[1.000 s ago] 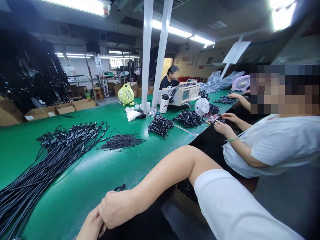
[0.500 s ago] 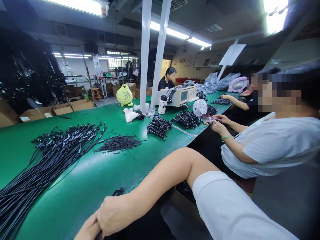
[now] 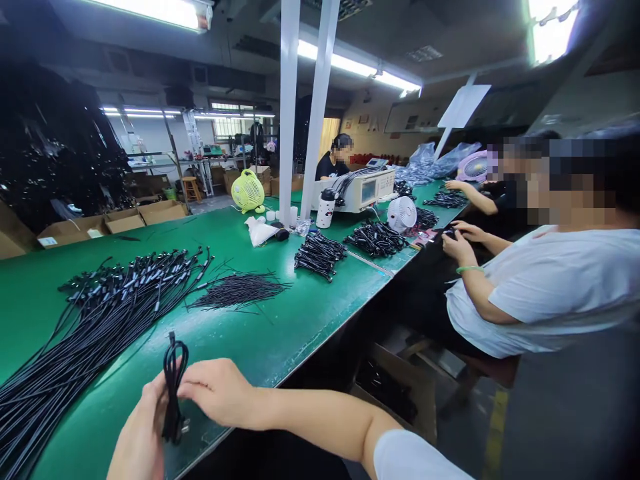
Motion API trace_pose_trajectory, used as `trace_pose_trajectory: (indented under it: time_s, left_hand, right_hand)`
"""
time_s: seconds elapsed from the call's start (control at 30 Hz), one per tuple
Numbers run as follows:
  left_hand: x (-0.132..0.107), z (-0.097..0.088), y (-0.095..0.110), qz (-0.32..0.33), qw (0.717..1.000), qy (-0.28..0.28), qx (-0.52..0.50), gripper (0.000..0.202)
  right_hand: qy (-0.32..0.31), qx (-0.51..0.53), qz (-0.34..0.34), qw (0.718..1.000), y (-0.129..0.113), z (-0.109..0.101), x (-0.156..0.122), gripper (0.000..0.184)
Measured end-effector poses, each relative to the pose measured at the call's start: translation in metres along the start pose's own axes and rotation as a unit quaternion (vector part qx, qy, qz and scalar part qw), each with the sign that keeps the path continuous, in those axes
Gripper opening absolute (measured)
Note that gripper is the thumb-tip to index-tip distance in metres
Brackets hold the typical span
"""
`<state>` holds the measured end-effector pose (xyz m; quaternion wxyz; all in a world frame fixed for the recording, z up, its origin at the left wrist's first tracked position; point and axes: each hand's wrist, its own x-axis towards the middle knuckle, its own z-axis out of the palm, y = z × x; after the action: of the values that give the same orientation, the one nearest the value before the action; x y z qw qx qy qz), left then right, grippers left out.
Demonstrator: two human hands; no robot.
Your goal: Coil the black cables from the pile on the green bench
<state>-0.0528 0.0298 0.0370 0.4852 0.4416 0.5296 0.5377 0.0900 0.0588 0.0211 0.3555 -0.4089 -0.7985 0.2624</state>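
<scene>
A black cable [image 3: 173, 413], folded into a loop bundle with its connector ends showing, stands upright between my hands at the near edge of the table. My left hand [image 3: 139, 427] grips it from the left, its fingers partly behind the bundle. From the other side, the bent fingers of my right hand [image 3: 216, 392] pinch the cable's upper half. To the left lie many long straight black cables [image 3: 95, 347], their connector ends [image 3: 145, 273] pointing away. Just beyond my hands is a pile of short thin black ties [image 3: 243, 291].
Bundled cables [image 3: 320, 255] lie further along the green table [image 3: 280, 327]. A bottle [image 3: 327, 208], a white fan [image 3: 401, 214], a green fan [image 3: 248, 191] and a tester [image 3: 367, 191] stand there. Co-workers sit to the right. An open carton [image 3: 395, 387] is below the edge.
My hands have come up from low at the table edge, bringing the folded cable into full view. My right elbow has dropped. The nearest co-worker's hands have shifted right.
</scene>
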Motion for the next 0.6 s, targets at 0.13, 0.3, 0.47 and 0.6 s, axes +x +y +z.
trace_pose_trajectory:
  time_s: [0.13, 0.3, 0.47, 0.6]
  left_hand:
    - [0.002, -0.007, -0.014, -0.002, 0.996, -0.042, 0.080, 0.040]
    - [-0.004, 0.002, -0.021, -0.096, 0.985, -0.127, 0.073, 0.050]
    - [-0.015, -0.009, 0.001, -0.078, 0.988, -0.120, 0.050, 0.069]
    - [-0.030, -0.002, 0.006, 0.041, 0.978, -0.109, 0.174, 0.036]
  right_hand:
    - [-0.076, 0.128, 0.072, 0.986, 0.016, -0.013, -0.008, 0.021]
    - [-0.015, -0.063, -0.021, 0.998, 0.007, -0.030, -0.017, 0.020]
    - [-0.115, -0.054, -0.092, 0.988, -0.002, -0.018, -0.033, 0.022]
    - [-0.059, -0.007, -0.048, 0.997, 0.004, -0.020, -0.029, 0.022]
